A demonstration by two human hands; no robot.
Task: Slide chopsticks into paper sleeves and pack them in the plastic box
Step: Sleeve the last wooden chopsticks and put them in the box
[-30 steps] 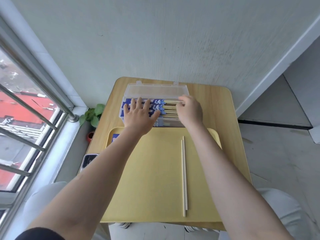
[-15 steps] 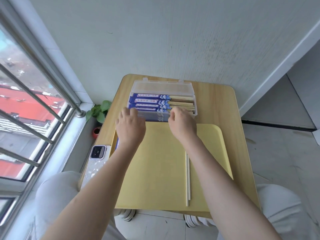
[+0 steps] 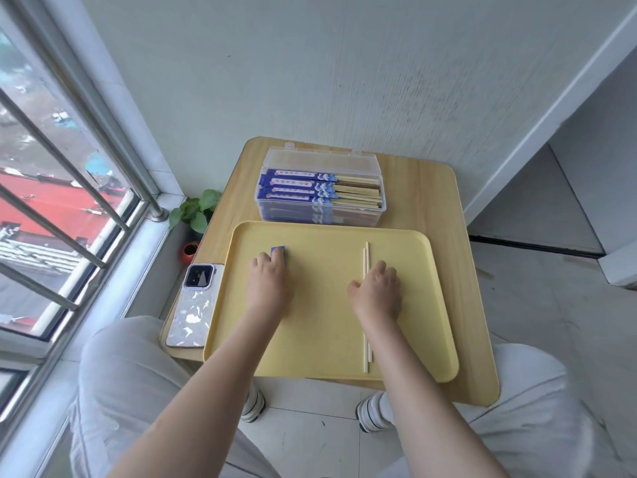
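While both hands sit low on the yellow tray (image 3: 431, 305), our left hand (image 3: 267, 288) covers a blue paper sleeve (image 3: 278, 250), fingers curled down on it so only its far end shows. Our right hand (image 3: 377, 293) lies over a pair of pale, bare chopsticks (image 3: 365, 350), fingers bent onto them; whether they grip, we cannot tell. Beyond the tray, the clear plastic box (image 3: 375, 217) stands open, holding sleeved chopsticks (image 3: 303, 186) in rows, blue-and-white paper left, wooden ends right.
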